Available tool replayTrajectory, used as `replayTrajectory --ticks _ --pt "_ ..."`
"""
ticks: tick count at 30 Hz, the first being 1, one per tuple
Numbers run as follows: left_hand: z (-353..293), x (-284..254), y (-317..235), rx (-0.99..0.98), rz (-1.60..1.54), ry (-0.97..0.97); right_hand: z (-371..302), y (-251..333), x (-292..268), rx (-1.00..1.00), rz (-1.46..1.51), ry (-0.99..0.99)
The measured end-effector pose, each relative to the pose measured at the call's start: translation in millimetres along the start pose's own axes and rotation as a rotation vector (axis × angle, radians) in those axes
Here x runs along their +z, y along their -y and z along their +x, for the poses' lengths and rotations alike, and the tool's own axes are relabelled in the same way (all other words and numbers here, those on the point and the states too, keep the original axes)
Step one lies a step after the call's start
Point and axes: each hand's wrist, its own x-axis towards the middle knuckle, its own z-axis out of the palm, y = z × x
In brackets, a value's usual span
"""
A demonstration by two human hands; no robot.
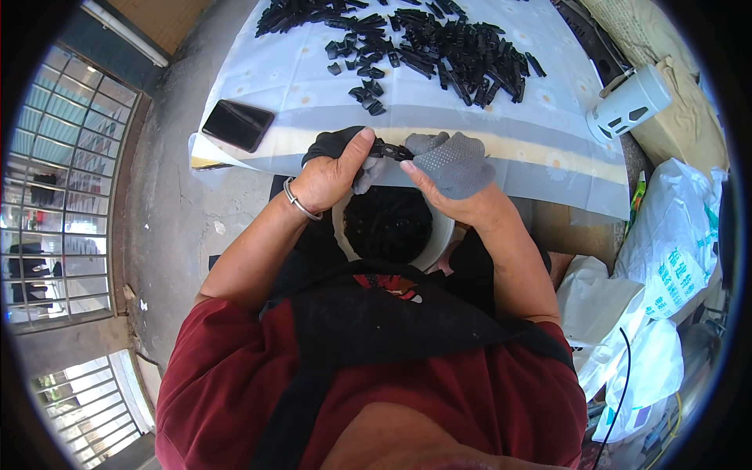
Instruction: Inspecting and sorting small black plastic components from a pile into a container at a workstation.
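Observation:
Between my two hands, just over the table's near edge, is a small black plastic clip-like part (392, 150). My left hand (338, 163), in a partly cut-away dark and grey glove with the thumb bare, is closed on its left end. The right end is pinched by my right hand (453, 166), in a grey dotted glove whose thumb is also bare. Below my hands a white bucket (445, 227) stands between my legs, filled with black pieces (388, 225). Farther back on the table, long black plastic parts (478, 59) lie heaped, with shorter black pieces (366, 94) beside them.
A pale patterned cloth covers the table (305, 86). A black phone (238, 125) lies at its left edge, and a white cup-shaped container (630, 102) leans at the right. White plastic bags (666, 235) crowd my right side. A barred window (66, 188) is on the left.

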Motion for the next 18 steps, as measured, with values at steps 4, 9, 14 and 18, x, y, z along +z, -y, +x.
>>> replayTrajectory --ticks 4,9,14,18 --pt "4 -3 -1 0.141 0.193 0.032 1 1 -1 -0.001 0.010 0.027" --pt "5 5 -1 0.138 0.254 0.018 1 11 -1 -0.021 -0.227 0.108" --pt "0 15 6 0.295 0.485 -0.022 -4 9 32 -0.086 -0.196 0.031" --pt "-4 -1 -8 0.202 0.422 0.189 3 12 14 0.053 0.213 0.186"
